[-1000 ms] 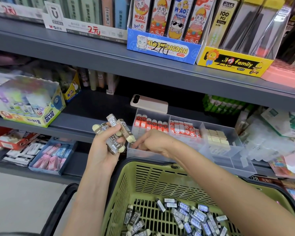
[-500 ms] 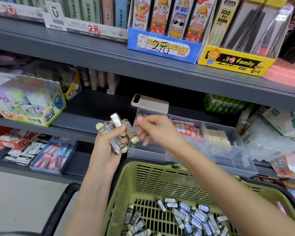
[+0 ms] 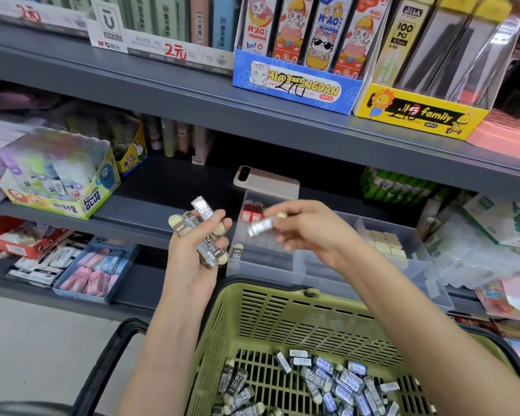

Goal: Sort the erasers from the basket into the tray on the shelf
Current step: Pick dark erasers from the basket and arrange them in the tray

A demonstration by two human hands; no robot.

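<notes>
A: Dozens of loose erasers (image 3: 336, 382) lie on the floor of the green basket (image 3: 282, 319), nearest the camera, most in grey or dark sleeves marked 2B.

B: And the hands?

A: Both are raised just beyond the basket's far rim. The left hand (image 3: 192, 259) is closed around a bundle of sleeved erasers (image 3: 204, 232), cream ends poking out above and below the fingers. The right hand (image 3: 309, 232) pinches a single eraser (image 3: 260, 227) by its tip between thumb and fingertips; the silver sleeve points toward the left hand, a small gap apart from the bundle.

B: Where is the tray?

A: The clear plastic tray (image 3: 357, 265) sits on the shelf (image 3: 150, 211) directly behind the basket, under the right hand. Its left compartment holds red-sleeved erasers (image 3: 252, 211) at the back and one dark-sleeved eraser (image 3: 237, 253) standing against the near left wall. A compartment to the right holds cream blocks (image 3: 383, 243).

B: Anything further back?

A: A pink phone (image 3: 266, 181) lies flat behind the tray, touching its back edge or nearly; I cannot tell which.
</notes>
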